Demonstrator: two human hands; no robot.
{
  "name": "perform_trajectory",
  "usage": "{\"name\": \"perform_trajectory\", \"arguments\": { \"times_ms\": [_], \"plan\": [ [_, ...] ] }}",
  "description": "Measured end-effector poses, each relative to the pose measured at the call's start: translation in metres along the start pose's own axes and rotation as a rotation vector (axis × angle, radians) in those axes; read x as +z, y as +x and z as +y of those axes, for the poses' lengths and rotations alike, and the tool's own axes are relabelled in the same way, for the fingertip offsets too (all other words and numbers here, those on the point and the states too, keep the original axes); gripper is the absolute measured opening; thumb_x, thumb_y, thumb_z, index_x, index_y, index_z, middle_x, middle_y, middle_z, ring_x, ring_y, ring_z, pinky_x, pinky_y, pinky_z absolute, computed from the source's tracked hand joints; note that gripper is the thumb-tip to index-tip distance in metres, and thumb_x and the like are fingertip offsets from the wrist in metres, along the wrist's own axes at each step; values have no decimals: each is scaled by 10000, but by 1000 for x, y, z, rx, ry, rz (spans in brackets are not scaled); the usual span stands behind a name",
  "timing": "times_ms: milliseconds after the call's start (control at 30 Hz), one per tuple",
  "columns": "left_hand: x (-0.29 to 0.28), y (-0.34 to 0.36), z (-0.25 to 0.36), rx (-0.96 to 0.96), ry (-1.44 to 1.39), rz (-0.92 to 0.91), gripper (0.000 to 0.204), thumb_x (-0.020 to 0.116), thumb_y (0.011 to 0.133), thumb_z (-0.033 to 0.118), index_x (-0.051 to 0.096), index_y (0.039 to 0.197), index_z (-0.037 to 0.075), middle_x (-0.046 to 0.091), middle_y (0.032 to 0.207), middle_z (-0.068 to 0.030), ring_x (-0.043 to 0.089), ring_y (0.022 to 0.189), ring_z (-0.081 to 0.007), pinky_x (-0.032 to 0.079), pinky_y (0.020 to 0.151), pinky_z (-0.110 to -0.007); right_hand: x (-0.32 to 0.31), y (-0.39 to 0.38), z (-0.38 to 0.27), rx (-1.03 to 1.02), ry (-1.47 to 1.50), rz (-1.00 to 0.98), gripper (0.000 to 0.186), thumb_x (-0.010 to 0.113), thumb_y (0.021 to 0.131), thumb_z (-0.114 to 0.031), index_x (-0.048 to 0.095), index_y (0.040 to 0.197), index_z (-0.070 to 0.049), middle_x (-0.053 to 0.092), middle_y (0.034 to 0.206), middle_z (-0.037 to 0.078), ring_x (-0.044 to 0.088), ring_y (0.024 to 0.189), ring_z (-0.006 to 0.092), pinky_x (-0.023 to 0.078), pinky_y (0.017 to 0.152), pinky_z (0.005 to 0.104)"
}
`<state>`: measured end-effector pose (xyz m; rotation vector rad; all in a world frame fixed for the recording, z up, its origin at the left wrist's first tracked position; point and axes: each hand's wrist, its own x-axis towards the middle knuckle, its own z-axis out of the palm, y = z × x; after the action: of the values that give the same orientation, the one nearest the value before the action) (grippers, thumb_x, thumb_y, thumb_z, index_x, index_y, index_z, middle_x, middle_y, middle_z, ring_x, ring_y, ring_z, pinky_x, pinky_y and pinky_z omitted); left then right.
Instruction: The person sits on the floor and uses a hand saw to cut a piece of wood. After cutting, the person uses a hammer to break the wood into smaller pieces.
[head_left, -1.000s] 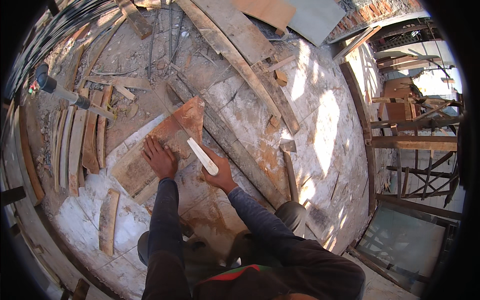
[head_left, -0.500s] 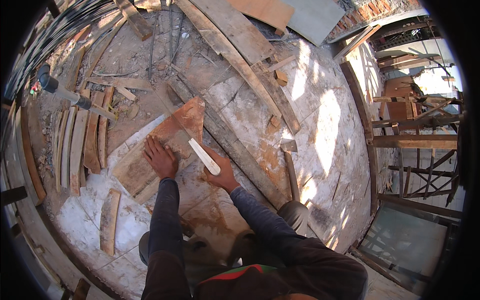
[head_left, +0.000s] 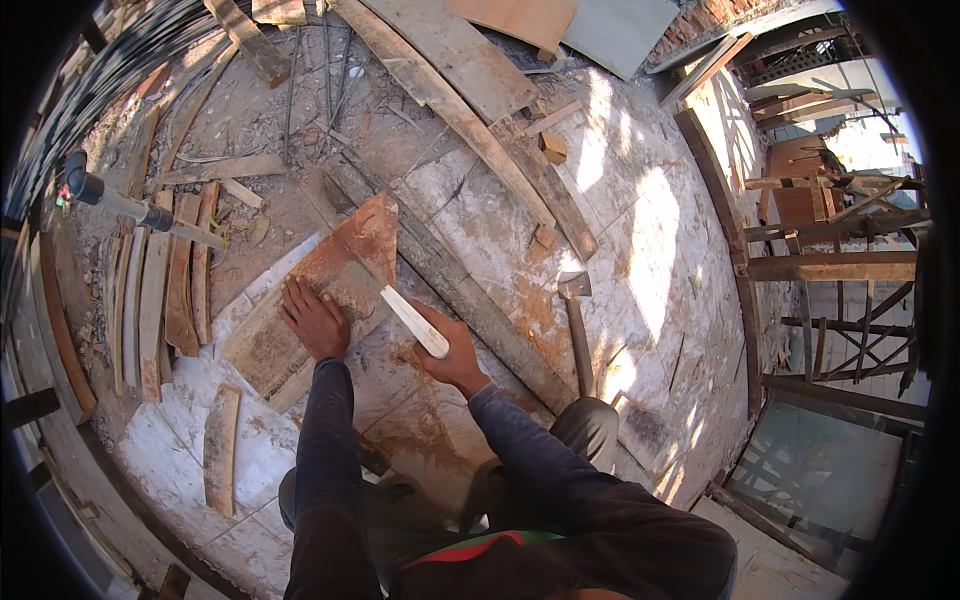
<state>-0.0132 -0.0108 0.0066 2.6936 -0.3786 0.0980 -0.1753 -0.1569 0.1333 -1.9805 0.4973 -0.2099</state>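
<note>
My left hand [head_left: 318,320] lies with fingers spread on a dusty board [head_left: 260,350], whose far end is a reddish triangular area. My right hand [head_left: 448,352] is closed round the white handle [head_left: 415,320] of what looks like a hand saw; its thin blade [head_left: 365,260], seen nearly edge-on, runs forward across the board. A long grey plank [head_left: 480,310] lies just right of the board. Farther right, a tool with a metal head [head_left: 574,285] and wooden handle lies on the tiles.
Loose planks [head_left: 180,290] and a pipe with an elbow [head_left: 110,195] are at left, steel rods [head_left: 80,100] at upper left. Long boards [head_left: 450,115] and sheets [head_left: 615,35] lie ahead. At right are timber framing [head_left: 830,270] and a glass-like panel [head_left: 805,470] on sunlit, dusty floor.
My right hand has drawn the handle slightly back toward me and rightward. My left hand stays on the board. The view has shifted slightly.
</note>
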Motion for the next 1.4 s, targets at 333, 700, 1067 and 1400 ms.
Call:
{"name": "perform_trajectory", "arguments": {
  "times_ms": [333,700,1067,1400],
  "plan": [
    [-1,-6,-17,-29,23,-1,548,391,997,252,341,1479,-4,291,1573,-160,198,1488,-323,115,1205,-535,-50,-124,-15,27,-114,-36,693,625,732,9,538,1407,-120,673,1218,154,720,918,293,556,811,322],
    [1,-6,-18,-24,24,17,528,401,990,240,372,1456,-7,310,1565,-159,220,1483,-324,139,1193,-544,-44,-122,-12,12,-162,-38,704,639,759,-25,504,1436,-161,689,1138,155,706,870,324,558,786,346],
    [5,-8,-14,19,29,29,542,390,995,247,351,1479,8,287,1580,-157,210,1486,-323,134,1197,-546,13,-26,14,36,1,-22,691,666,751,-38,527,1420,-146,674,1106,214,684,792,321,545,723,347],
    [-4,-4,-9,-29,11,-42,534,378,1005,256,355,1478,10,282,1580,-155,197,1489,-323,120,1205,-535,-22,-90,4,148,-83,-29,665,647,759,-22,536,1406,-134,668,1218,164,713,873,313,556,791,332]
  ]
}}
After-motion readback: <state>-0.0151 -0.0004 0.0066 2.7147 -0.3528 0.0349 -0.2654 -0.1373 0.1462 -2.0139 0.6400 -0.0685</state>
